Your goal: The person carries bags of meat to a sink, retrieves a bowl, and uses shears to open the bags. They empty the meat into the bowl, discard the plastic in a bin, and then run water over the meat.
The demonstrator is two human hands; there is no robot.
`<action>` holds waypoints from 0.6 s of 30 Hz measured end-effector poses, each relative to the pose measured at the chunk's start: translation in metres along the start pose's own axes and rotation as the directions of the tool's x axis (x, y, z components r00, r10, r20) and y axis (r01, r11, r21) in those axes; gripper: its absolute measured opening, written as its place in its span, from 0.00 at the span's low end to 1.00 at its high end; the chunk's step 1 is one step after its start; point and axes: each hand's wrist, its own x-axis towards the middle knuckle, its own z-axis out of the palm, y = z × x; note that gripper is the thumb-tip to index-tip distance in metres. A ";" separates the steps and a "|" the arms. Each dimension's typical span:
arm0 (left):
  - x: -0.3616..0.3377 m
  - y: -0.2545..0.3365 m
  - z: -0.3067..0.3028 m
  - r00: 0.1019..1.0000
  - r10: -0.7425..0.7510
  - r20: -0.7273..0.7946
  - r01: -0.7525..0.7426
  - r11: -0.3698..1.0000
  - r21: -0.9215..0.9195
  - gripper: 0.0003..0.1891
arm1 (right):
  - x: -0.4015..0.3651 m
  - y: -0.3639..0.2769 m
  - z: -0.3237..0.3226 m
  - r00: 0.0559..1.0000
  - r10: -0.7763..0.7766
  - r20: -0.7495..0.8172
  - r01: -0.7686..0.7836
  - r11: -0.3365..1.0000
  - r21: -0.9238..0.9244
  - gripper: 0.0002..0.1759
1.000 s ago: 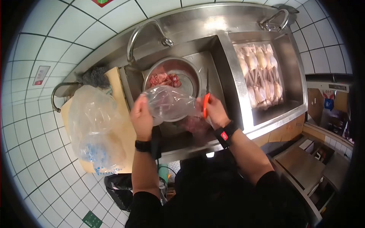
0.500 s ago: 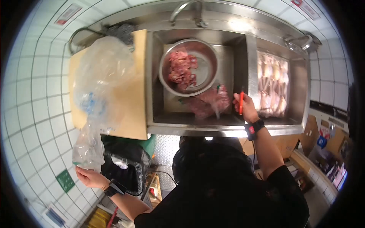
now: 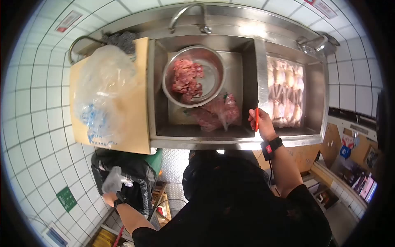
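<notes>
My left hand (image 3: 110,199) is closed on a clear plastic bag (image 3: 112,180), at the left side of a black-lined bin (image 3: 142,181). In my right hand (image 3: 263,124) is a slim orange-handled tool (image 3: 257,119); its dark tip is too small to make out. That hand is over the divider between the two sink basins. Near it, a bag of red meat (image 3: 222,112) lies in the middle basin, beside a round steel bowl (image 3: 214,78) holding meat chunks (image 3: 187,78).
Large clear bags with blue print (image 3: 105,90) lie on a tan board (image 3: 140,103) at the left. The right basin holds rows of pale poultry (image 3: 286,92). Faucets (image 3: 191,16) rise behind the sink. A green container (image 3: 155,160) stands beside the bin.
My left hand has moved down and right, carrying the clear bag from beside the board to the bin. That bag is now apart from the large bags. My right hand keeps the orange-handled tool.
</notes>
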 end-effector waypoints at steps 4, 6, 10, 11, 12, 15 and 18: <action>-0.076 0.102 -0.008 0.869 -0.437 -0.233 0.473 0.871 0.132 0.38 | -0.016 0.011 -0.026 1.000 -0.014 -0.024 0.015 1.000 0.025 0.26; -0.100 0.119 0.010 0.834 0.363 -0.416 -0.249 0.920 0.304 0.35 | -0.027 0.014 -0.036 0.999 -0.002 -0.036 0.003 0.999 0.053 0.25; -0.272 0.284 -0.081 0.596 0.722 -0.351 -0.799 0.493 -0.343 0.36 | -0.047 0.018 -0.042 0.999 0.015 -0.038 -0.010 0.989 0.147 0.25; -0.304 0.309 -0.077 0.498 0.841 -0.210 -0.763 0.311 -0.566 0.33 | -0.051 0.019 -0.044 1.000 0.012 -0.029 -0.006 0.981 0.192 0.25; -0.344 0.341 -0.099 0.357 0.930 -0.086 -0.632 0.172 -0.756 0.31 | -0.051 0.025 -0.050 1.000 0.006 0.028 -0.012 0.982 0.188 0.27; -0.436 0.411 -0.090 0.113 0.989 0.097 -0.578 0.145 -0.803 0.31 | -0.061 0.025 -0.054 0.997 -0.022 0.080 0.001 0.967 0.253 0.29; -0.491 0.462 -0.052 0.059 0.962 0.266 -0.620 0.244 -0.746 0.35 | -0.068 0.029 -0.065 0.992 -0.019 0.123 -0.018 0.957 0.290 0.31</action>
